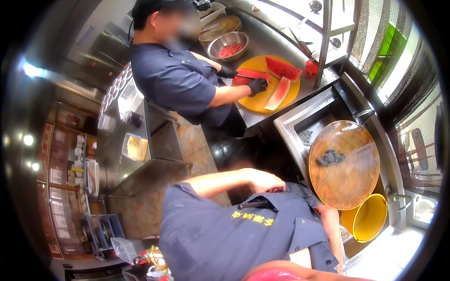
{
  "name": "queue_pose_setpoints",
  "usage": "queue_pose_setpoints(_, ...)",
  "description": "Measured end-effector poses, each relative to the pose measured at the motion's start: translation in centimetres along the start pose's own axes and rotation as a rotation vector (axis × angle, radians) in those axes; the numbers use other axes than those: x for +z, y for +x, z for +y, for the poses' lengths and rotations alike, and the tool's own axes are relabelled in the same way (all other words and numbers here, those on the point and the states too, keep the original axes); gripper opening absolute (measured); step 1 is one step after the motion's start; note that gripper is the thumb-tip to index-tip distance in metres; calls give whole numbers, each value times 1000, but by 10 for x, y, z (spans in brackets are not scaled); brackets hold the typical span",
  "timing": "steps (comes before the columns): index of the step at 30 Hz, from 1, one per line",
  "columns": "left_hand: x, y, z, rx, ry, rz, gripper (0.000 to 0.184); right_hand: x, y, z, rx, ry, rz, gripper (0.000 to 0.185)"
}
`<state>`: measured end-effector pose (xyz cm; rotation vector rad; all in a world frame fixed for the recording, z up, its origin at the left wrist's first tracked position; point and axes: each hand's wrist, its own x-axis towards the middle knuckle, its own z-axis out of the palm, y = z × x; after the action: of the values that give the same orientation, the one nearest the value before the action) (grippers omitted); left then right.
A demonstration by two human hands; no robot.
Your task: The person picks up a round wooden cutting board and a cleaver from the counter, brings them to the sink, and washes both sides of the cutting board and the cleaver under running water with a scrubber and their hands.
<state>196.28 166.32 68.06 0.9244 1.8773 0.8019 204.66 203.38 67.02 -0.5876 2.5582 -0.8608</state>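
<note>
My left hand [266, 181] is curled in front of my waist, against the dark shirt, with its fingers mostly hidden. Low on the right, my right hand [328, 213] grips the near edge of a large round wooden cutting board [356, 182]; the fingertips are hard to see. The wet board leans over the metal sink [293, 126]. A grey steel wool scourer [331, 158] lies on its face. Just beside my right hand, a yellow bucket [370, 218] stands tilted under the board's edge.
A co-worker [173, 79] in black gloves cuts watermelon [283, 69] with a knife on a yellow round board [257, 104]. Behind stands a metal bowl [215, 48] of red pieces. A steel table [136, 164] at left holds a plastic tub [134, 147]. A faucet [400, 196] is at right.
</note>
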Motion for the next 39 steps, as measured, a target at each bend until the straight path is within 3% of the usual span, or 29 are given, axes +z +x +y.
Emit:
queue_pose_setpoints(4,4,2,14,15,-55,89,36,-24,-24,-25,19,33,80,17)
queue_pose_setpoints(6,9,8,14,260,216,250,32,-38,-34,-35,12,25,86,16)
queue_pose_setpoints(11,6,5,37,236,311,266,26,-43,-30,-37,-56,-78,149,14)
queue_pose_setpoints(14,7,-18,46,103,297,312,24,-31,-15,-28,-130,-63,135,15)
queue_pose_setpoints(16,5,-39,62,-130,171,301,20,-29,2,-26,-249,-59,61,14)
queue_pose_setpoints(17,6,-47,70,-220,58,217,28,-36,9,-35,-268,-45,25,11)
queue_pose_setpoints(19,23,-62,40,-46,-214,321,29,-40,22,-40,-300,-66,-22,10)
queue_pose_setpoints(20,24,-62,28,-14,-186,277,27,-41,29,-41,-337,-91,-67,8)
queue_pose_setpoints(23,11,-52,29,-237,152,-159,36,-40,47,-41,-389,-122,-154,10)
queue_pose_setpoints(26,14,-51,26,-308,210,-264,35,-41,59,-48,-449,-156,-220,14)
queue_pose_setpoints(28,23,-49,16,-286,214,-207,34,-36,64,-49,-446,-105,-238,14)
queue_pose_setpoints(30,26,-42,13,-127,193,120,32,-40,63,-50,-432,-77,-229,13)
queue_pose_setpoints(32,9,-30,42,-207,210,226,24,-42,62,-45,-417,-49,-220,12)
queue_pose_setpoints(39,-1,-6,48,-3,333,308,36,-34,60,-41,-173,454,-216,16)
